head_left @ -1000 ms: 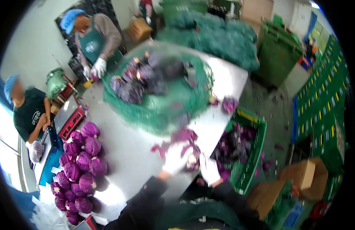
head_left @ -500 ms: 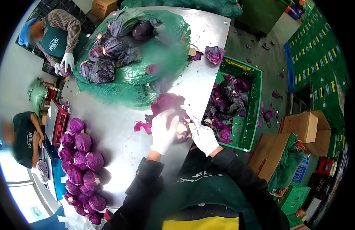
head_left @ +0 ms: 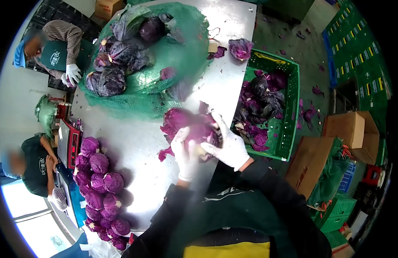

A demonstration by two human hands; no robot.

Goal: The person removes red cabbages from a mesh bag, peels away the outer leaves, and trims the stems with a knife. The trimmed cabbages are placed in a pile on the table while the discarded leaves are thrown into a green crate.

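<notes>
Both of my hands wear white gloves and hold one purple cabbage (head_left: 199, 134) above the metal table (head_left: 138, 150). My left hand (head_left: 184, 155) grips its left side, fingers bent against it. My right hand (head_left: 228, 144) is on its right side, with the thumb near the pale stem end and the fingers along the outer leaves. Loose outer leaves spread at the left of the cabbage. Beyond my hands, a green mesh bag (head_left: 143, 96) holds dark, untrimmed cabbages (head_left: 112, 81). Trimmed purple cabbages (head_left: 99, 163) stand in rows at the left.
A green crate (head_left: 289, 124) with cabbage leaves stands right of the table. One cabbage (head_left: 240, 49) sits at the table's edge. Two co-workers (head_left: 57, 56) are at the left, near a red scale (head_left: 70, 144). Cardboard boxes (head_left: 308, 167) and stacked green crates (head_left: 358, 64) stand at the right.
My right hand has moved up along the cabbage, its fingers now more spread. The cabbage has turned slightly between my hands. The view has shifted a little.
</notes>
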